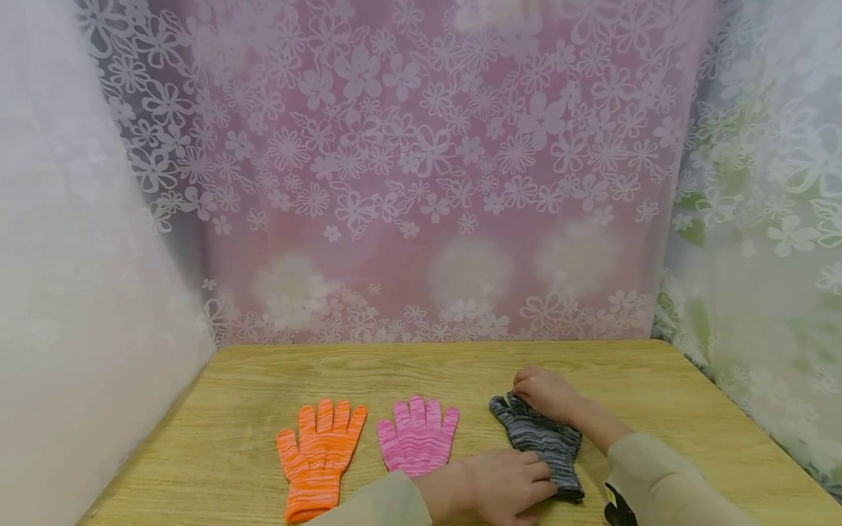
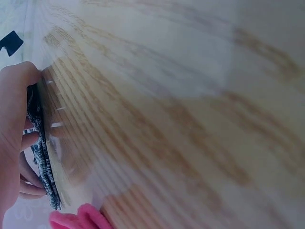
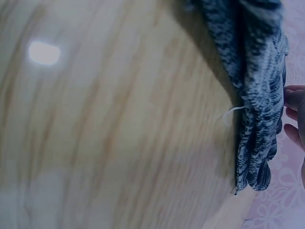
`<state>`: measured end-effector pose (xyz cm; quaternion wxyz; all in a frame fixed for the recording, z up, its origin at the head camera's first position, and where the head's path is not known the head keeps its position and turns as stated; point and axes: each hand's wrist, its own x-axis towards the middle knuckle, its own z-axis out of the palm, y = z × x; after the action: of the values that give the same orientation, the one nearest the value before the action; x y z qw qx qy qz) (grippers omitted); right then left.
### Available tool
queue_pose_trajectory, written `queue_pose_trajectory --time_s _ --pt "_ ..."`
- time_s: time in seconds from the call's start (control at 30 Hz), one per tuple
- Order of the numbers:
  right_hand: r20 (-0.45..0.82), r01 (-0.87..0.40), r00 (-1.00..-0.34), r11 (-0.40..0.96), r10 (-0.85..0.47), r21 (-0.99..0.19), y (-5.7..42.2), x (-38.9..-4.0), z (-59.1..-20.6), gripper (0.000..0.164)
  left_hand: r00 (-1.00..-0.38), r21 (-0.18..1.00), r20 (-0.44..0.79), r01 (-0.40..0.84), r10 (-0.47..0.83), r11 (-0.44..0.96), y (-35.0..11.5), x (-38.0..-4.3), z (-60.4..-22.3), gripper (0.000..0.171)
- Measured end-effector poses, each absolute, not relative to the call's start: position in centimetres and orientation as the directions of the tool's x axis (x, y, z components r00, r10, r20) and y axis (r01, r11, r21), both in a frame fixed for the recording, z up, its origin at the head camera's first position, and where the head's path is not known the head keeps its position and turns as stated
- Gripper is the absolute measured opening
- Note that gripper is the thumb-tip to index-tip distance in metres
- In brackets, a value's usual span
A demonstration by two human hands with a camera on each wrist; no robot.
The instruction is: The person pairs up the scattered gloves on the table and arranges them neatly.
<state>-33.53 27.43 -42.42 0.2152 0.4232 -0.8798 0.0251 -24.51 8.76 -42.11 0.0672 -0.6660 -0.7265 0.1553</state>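
Note:
A dark grey marled knit glove (image 1: 546,438) lies on the wooden table at the right, fingers pointing away. My right hand (image 1: 549,394) pinches its fingers at the far end with curled fingers. My left hand (image 1: 503,486) rests at its near left edge by the cuff, fingers laid over the knit. In the left wrist view, the thumb side of the left hand (image 2: 16,105) is close against the thin edge of the glove (image 2: 45,167). A loose white thread (image 3: 232,110) sticks out from the glove in the right wrist view.
To the left lie a pink glove (image 1: 417,435) and, beyond it, an orange glove (image 1: 322,453), both flat with fingers spread. A small black item (image 1: 618,508) with a yellow mark shows by the right sleeve. Flowered curtains (image 1: 434,183) surround the wooden table (image 1: 421,361).

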Motion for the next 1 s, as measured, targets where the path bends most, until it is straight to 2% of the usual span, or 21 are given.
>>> queue_pose_trajectory --time_s 0.17,0.33,0.5,0.7,0.9,1.0 --pt "0.367 -0.773 -0.536 0.617 -0.760 0.148 27.7 -33.5 -42.6 0.008 -0.095 -0.312 -0.110 0.949 0.989 0.056 8.9 -24.5 -42.2 0.045" --pt "0.317 -0.754 -0.600 0.652 -0.734 0.081 28.0 -33.3 -42.1 0.012 -0.096 -0.311 -0.103 0.949 0.990 0.060 8.8 -24.6 -42.2 0.044" --pt "0.318 -0.722 -0.648 0.692 -0.692 0.034 28.6 -32.2 -41.4 0.012 -0.108 -0.303 -0.109 0.950 0.988 0.071 8.8 -24.6 -42.3 0.044" --pt "0.333 -0.729 -0.648 0.685 -0.685 -0.010 29.5 -30.3 -40.5 0.011 -0.116 -0.288 -0.105 0.954 0.988 0.081 8.8 -24.5 -41.9 0.046" --pt "0.255 -0.762 -0.643 0.637 -0.722 -0.119 30.8 -27.9 -39.7 0.013 -0.175 -0.218 -0.101 0.964 0.979 0.150 8.5 -24.5 -41.2 0.046" --pt "0.210 -0.779 -0.627 0.609 -0.750 -0.151 31.2 -26.5 -39.7 0.013 -0.209 -0.209 -0.017 0.957 0.978 0.201 8.0 -24.9 -40.9 0.038"
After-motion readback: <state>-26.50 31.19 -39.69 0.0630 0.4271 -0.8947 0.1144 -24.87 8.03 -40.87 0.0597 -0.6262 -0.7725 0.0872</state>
